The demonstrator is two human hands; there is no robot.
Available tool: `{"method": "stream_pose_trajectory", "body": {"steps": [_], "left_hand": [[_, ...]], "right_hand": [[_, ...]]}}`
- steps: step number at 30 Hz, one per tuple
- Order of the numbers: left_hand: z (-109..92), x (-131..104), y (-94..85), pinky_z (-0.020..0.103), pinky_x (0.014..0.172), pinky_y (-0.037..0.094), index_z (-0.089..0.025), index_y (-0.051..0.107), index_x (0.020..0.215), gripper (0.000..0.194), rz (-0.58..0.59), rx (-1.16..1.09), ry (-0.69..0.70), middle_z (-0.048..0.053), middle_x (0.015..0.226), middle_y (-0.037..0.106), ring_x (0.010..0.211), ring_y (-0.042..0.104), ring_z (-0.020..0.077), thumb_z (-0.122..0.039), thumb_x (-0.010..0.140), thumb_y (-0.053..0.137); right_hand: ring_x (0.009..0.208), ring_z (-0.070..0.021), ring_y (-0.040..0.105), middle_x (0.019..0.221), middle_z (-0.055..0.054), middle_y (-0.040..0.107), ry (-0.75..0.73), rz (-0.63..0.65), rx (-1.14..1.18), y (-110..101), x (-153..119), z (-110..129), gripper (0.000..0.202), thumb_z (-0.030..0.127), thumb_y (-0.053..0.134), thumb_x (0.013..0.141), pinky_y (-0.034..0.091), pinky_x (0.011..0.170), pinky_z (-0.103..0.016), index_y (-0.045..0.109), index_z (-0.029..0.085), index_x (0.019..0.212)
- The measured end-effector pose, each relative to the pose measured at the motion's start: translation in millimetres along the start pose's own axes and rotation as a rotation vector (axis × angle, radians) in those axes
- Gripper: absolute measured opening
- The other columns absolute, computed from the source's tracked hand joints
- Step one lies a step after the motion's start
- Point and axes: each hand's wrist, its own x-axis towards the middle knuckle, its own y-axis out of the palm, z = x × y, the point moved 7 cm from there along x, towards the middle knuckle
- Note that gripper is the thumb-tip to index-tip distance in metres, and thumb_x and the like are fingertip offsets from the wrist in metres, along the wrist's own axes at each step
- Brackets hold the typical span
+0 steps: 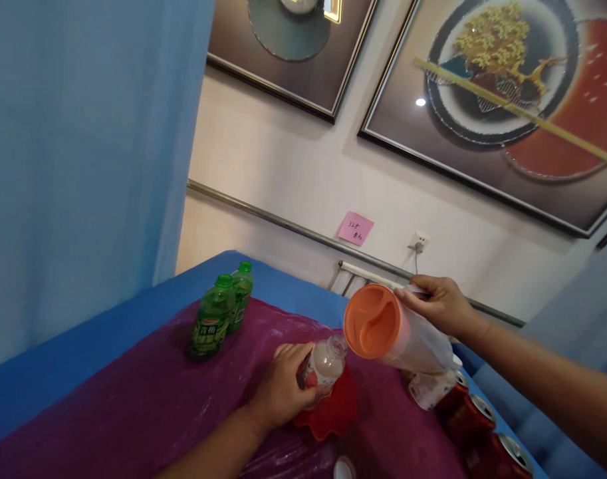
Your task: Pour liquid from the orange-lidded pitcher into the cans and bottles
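My left hand (283, 389) is wrapped round a clear bottle (327, 362) with a printed label and an uncapped mouth. A red scalloped dish (333, 409) lies beneath the bottle. My right hand (440, 303) grips the handle of a translucent pitcher (423, 342) with an orange lid (371, 321). The pitcher is tipped over, its lid facing left, close beside the bottle's mouth. I cannot make out any stream between them. A white cap (344, 468) lies at the bottom edge of the view.
Two green bottles (213, 318) stand on the purple plastic sheet (148, 406) over a blue-covered table. Several red cans (470, 419) and a white labelled container (427, 389) line the right side. A blue curtain (84, 166) hangs at left; a metal rail (283, 227) crosses the wall.
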Motion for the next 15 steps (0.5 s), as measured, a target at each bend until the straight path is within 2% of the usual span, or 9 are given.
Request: {"method": "stream_pose_trajectory", "body": {"steps": [15], "left_hand": [[1.0,0.3,0.6,0.045,0.096,0.045,-0.026,0.065,0.117,0.062,0.015,-0.018,-0.005,0.006,0.114,0.073,0.103,0.064,0.0299,-0.035,0.060,0.088]], "right_hand": [[0.051,-0.0092,0.023,0.055,0.006,0.023,-0.028,-0.018,-0.001,-3.8,-2.0,2.9,0.053,0.056,0.062,0.084,0.017,0.045,-0.025,0.032,0.023,0.056]]}}
